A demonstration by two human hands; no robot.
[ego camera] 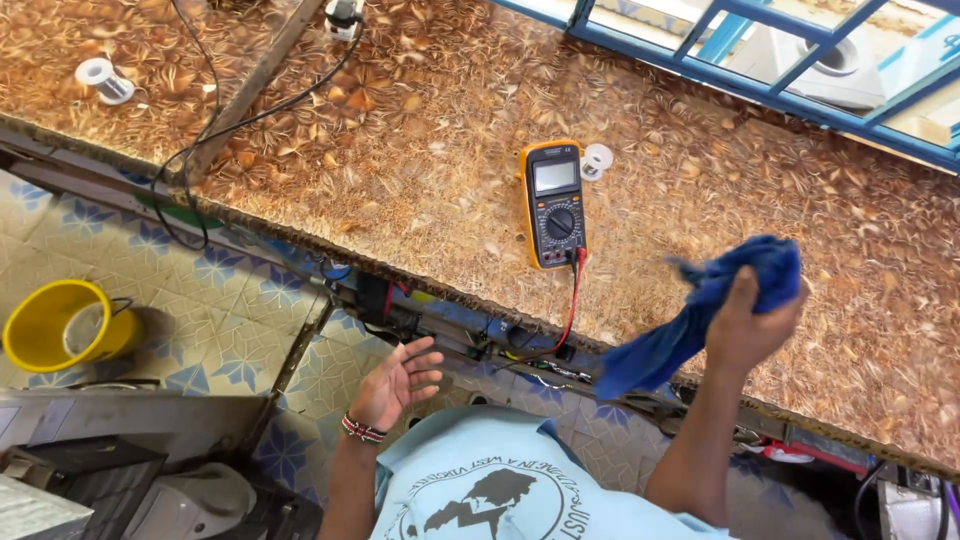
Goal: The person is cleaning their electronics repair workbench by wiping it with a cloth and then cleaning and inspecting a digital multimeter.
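My right hand (748, 322) grips a crumpled blue cloth (700, 310) over the front edge of the patterned brown worktop (400, 170); the cloth's tail hangs down past the edge. My left hand (400, 380) is held out below the worktop edge, palm up, fingers spread, holding nothing; a beaded band sits on its wrist. A yellow-cased multimeter (553, 203) lies flat on the worktop, left of the cloth, with a red lead (572, 305) running off the edge.
A small solder spool (596, 160) sits beside the meter, another spool (103, 80) at far left. Black cables (215, 120) cross the worktop to a plug. A yellow bucket (60, 325) stands on the tiled floor. A blue window frame (760, 70) borders the back.
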